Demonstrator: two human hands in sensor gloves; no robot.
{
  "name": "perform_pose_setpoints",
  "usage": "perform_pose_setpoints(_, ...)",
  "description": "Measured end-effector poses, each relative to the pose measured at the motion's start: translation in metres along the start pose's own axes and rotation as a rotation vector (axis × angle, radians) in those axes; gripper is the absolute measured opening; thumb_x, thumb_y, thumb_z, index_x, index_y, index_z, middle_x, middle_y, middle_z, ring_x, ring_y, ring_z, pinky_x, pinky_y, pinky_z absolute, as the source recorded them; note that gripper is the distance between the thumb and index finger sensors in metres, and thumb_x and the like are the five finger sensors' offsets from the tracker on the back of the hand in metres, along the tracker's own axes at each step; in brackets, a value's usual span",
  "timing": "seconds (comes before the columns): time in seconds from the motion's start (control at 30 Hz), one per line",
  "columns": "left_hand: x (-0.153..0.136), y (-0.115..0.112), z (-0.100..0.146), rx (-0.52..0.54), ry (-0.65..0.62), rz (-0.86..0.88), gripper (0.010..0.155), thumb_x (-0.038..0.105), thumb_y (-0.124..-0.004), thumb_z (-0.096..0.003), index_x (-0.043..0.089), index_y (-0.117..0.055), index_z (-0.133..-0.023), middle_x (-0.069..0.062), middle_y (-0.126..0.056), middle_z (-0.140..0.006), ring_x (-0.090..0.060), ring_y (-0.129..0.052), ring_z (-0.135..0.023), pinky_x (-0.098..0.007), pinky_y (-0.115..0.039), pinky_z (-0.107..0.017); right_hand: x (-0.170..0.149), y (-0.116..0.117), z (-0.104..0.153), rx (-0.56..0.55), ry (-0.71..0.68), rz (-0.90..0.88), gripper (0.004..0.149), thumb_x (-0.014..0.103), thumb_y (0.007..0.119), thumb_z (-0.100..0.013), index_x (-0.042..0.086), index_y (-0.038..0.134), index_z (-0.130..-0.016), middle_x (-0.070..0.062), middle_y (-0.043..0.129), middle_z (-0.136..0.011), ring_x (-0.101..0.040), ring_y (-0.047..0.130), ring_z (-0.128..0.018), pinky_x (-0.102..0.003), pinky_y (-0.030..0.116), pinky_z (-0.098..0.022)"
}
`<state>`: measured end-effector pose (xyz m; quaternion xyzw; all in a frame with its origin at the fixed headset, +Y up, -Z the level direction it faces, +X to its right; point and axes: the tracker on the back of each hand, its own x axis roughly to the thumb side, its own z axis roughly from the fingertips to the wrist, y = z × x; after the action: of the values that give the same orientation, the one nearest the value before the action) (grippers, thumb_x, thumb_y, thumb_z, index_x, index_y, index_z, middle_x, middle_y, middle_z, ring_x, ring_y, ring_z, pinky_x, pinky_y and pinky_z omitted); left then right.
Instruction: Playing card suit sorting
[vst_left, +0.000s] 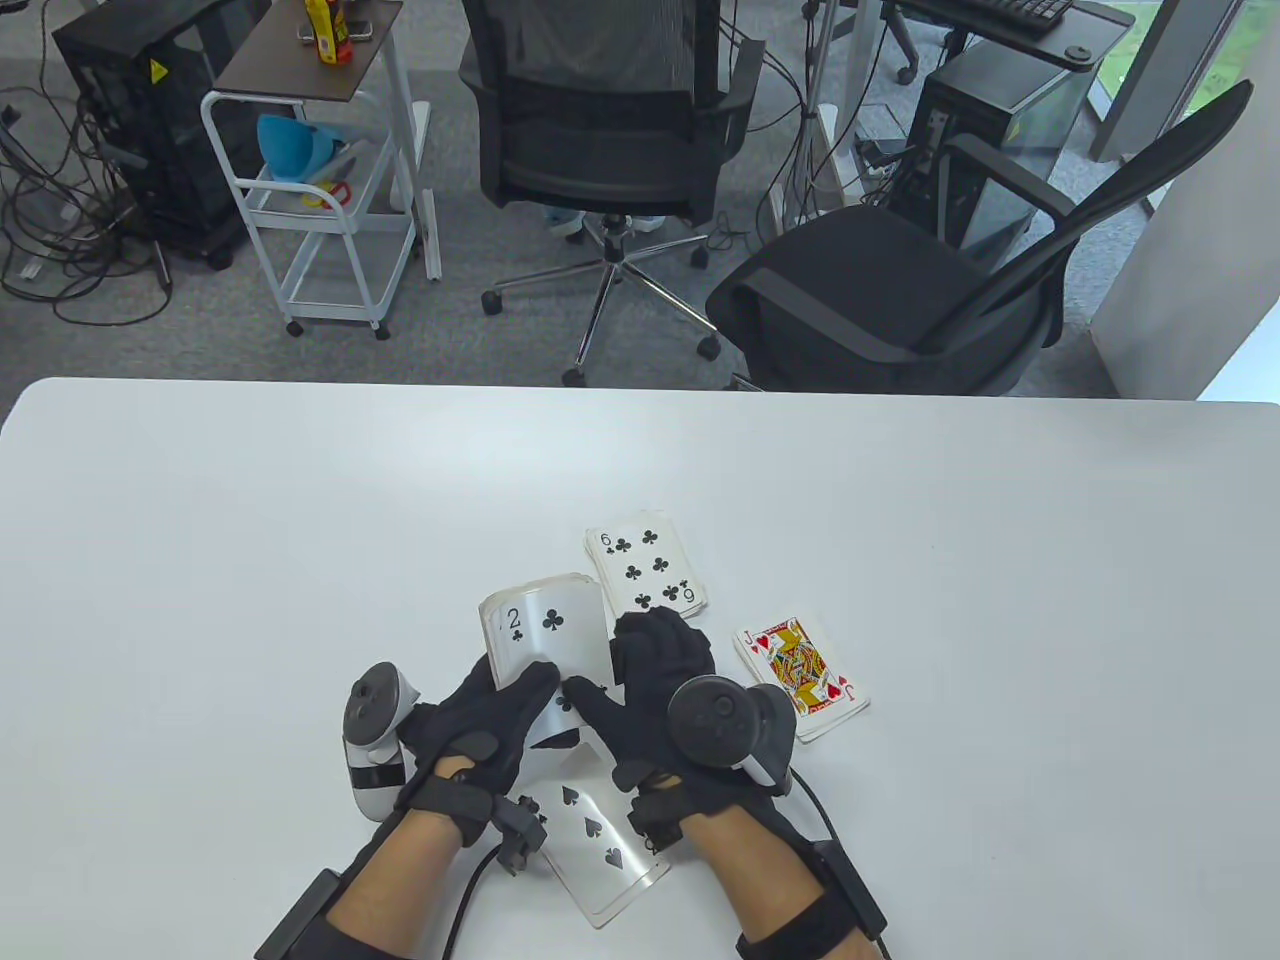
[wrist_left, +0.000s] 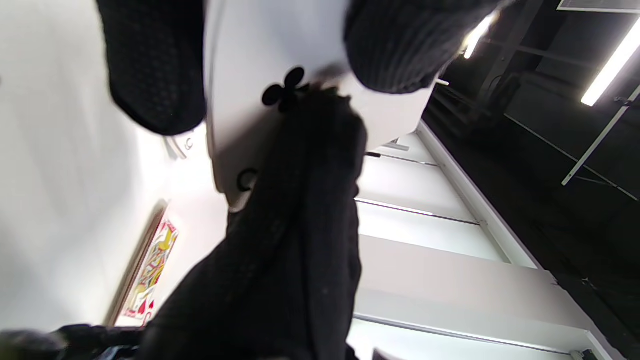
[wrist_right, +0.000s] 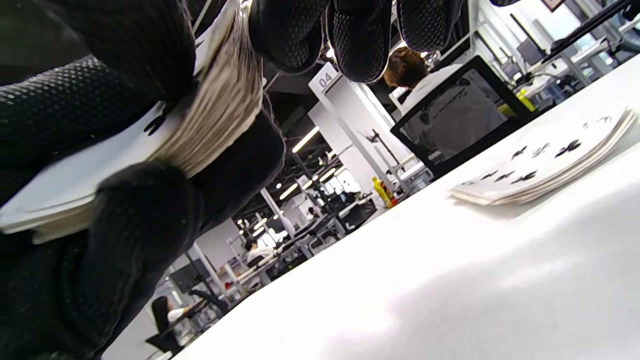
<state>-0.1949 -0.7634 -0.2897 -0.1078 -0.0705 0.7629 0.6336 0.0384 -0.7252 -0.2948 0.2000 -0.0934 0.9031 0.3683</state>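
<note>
My left hand (vst_left: 515, 695) holds a deck of cards (vst_left: 545, 635) face up just above the table, with the two of clubs (wrist_left: 260, 75) on top. My right hand (vst_left: 625, 665) is at the deck's right side: its thumb lies on the two of clubs and its fingers (wrist_right: 360, 40) curl over the deck's edge (wrist_right: 215, 115), pinching that top card. A clubs pile topped by the six of clubs (vst_left: 645, 570) lies just beyond the hands. A hearts pile topped by the jack of hearts (vst_left: 800, 680) lies to the right. A spades pile (vst_left: 600, 840) lies partly hidden under my wrists.
The white table (vst_left: 1000, 560) stretches wide on both sides of the piles. Two black office chairs (vst_left: 880, 290) and a white trolley (vst_left: 320, 200) stand beyond its far edge.
</note>
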Motion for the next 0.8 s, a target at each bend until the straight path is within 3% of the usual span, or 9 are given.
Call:
perform_pose_setpoints(0.27, -0.01, 0.002, 0.001, 0.037, 0.033, 0.065, 0.06, 0.047, -0.085, -0.0566, 0.024, -0.059, -0.106, -0.002, -0.079, -0.101, -0.03, -0.094, -0.085, -0.04, -0.095, -0.049, 0.003, 0.005, 0.004, -0.054, -0.013, -0.031, 0.049, 0.045, 0.085, -0.053, 0.008, 0.072, -0.081, -0.02, 0.063, -0.103, -0.052, 0.053, -0.099, -0.073, 0.041, -0.068)
perform_pose_setpoints(0.47, -0.018, -0.003, -0.001, 0.018, 0.067, 0.139, 0.063, 0.049, -0.085, -0.0561, 0.023, -0.057, -0.107, -0.003, -0.077, -0.103, -0.031, -0.092, -0.087, -0.041, -0.094, -0.05, -0.001, -0.004, 0.003, -0.11, -0.026, -0.019, 0.038, 0.035, 0.078, -0.056, 0.005, 0.083, -0.077, -0.018, 0.075, -0.098, -0.049, 0.064, -0.097, -0.072, 0.046, -0.067)
perform_pose_setpoints(0.57, -0.018, -0.003, 0.0, 0.024, 0.071, 0.134, 0.063, 0.048, -0.084, -0.0566, 0.024, -0.056, -0.107, -0.003, -0.076, -0.103, -0.031, -0.091, -0.088, -0.041, -0.094, -0.051, -0.005, -0.004, 0.001, -0.086, -0.013, -0.012, 0.038, 0.035, 0.075, -0.057, 0.006, 0.086, -0.079, -0.018, 0.076, -0.098, -0.05, 0.062, -0.097, -0.072, 0.044, -0.067)
perform_pose_setpoints(0.8, -0.014, 0.005, 0.002, 0.055, 0.059, 0.139, 0.063, 0.048, -0.084, -0.0568, 0.024, -0.055, -0.107, -0.004, -0.073, -0.105, -0.032, -0.089, -0.09, -0.042, -0.093, -0.053, -0.01, -0.002, 0.002, -0.09, 0.046, 0.007, 0.045, 0.041, 0.085, -0.054, 0.009, 0.078, -0.084, -0.018, 0.072, -0.098, -0.051, 0.06, -0.097, -0.072, 0.044, -0.067)
